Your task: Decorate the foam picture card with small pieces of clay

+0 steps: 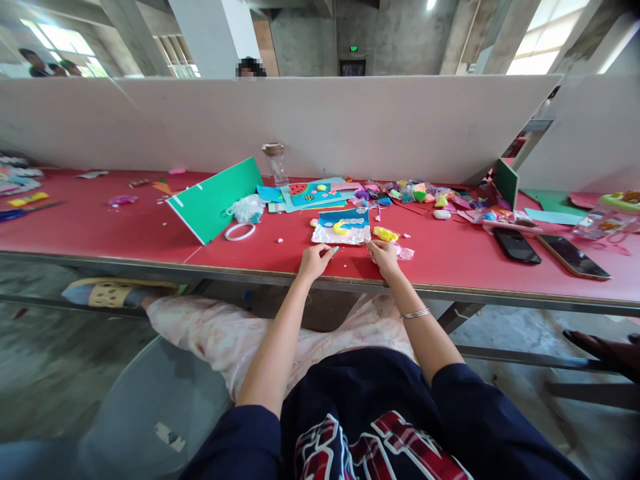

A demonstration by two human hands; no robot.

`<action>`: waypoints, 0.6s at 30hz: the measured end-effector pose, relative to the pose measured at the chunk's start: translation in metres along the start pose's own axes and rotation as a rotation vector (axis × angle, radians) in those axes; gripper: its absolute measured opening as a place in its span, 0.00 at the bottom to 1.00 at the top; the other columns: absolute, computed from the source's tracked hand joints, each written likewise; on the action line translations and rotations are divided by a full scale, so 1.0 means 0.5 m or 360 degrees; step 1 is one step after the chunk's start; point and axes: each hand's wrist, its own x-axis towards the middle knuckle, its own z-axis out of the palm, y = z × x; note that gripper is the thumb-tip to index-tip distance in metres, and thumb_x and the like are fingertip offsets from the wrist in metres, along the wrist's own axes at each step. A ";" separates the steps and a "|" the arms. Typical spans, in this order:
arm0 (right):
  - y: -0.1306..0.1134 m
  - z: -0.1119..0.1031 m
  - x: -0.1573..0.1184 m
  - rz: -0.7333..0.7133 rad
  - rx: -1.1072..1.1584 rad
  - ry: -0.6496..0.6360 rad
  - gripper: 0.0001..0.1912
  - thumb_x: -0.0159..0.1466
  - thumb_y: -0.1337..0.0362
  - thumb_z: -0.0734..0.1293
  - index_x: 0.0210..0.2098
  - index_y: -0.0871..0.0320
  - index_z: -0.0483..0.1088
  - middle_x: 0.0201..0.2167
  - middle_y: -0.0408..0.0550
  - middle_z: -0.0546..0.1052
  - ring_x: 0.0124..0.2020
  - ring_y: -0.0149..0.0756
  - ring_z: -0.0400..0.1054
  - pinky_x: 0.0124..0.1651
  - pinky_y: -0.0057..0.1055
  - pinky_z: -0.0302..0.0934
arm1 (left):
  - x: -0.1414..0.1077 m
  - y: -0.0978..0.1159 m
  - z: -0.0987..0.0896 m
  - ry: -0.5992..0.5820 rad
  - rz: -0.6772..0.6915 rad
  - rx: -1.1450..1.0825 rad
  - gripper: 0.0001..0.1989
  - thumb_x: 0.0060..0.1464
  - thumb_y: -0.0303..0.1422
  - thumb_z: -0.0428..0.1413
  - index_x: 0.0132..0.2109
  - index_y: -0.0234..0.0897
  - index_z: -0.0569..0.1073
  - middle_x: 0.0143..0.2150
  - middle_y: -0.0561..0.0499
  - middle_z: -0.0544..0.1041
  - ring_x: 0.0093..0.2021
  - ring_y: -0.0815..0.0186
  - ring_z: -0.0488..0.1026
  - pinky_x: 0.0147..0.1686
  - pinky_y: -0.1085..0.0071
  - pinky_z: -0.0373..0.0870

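Red bench (240,257) beneath. Blue-and-white card (326,235) just beyond, between my left grip (314,263) and right grip (384,258). Left pinched, right bunched by card's near-right corner; can't tell if I'm holding anything. Careless right nudge could skew card, smear yellow crescent (341,229).

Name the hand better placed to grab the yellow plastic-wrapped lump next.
Right, likely: the right hand is close beside the yellow lump, while the left hand is farther off.
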 end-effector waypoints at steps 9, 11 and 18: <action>0.013 0.000 0.009 -0.0079 -0.0061 0.0093 0.17 0.48 0.52 0.67 0.25 0.62 0.70 0.15 0.39 0.58 0.19 0.24 0.48 0.21 0.25 0.43 | 0.004 -0.004 -0.002 -0.0082 -0.0013 0.0000 0.11 0.54 0.35 0.50 0.30 0.37 0.75 0.28 0.50 0.79 0.30 0.64 0.75 0.31 0.72 0.70; 0.012 -0.001 0.009 -0.0089 -0.0085 0.0075 0.18 0.49 0.51 0.67 0.24 0.62 0.69 0.15 0.38 0.57 0.19 0.24 0.47 0.21 0.25 0.42 | 0.004 -0.006 -0.001 -0.0071 -0.0019 -0.0023 0.11 0.55 0.34 0.50 0.32 0.37 0.76 0.28 0.49 0.79 0.30 0.63 0.76 0.31 0.71 0.71; 0.007 0.000 0.005 -0.0095 -0.0089 0.0064 0.19 0.51 0.51 0.65 0.25 0.63 0.71 0.15 0.39 0.57 0.19 0.24 0.47 0.22 0.26 0.44 | -0.002 0.001 -0.004 -0.0028 0.0015 -0.0120 0.05 0.47 0.33 0.58 0.31 0.37 0.76 0.32 0.49 0.79 0.34 0.62 0.76 0.36 0.68 0.73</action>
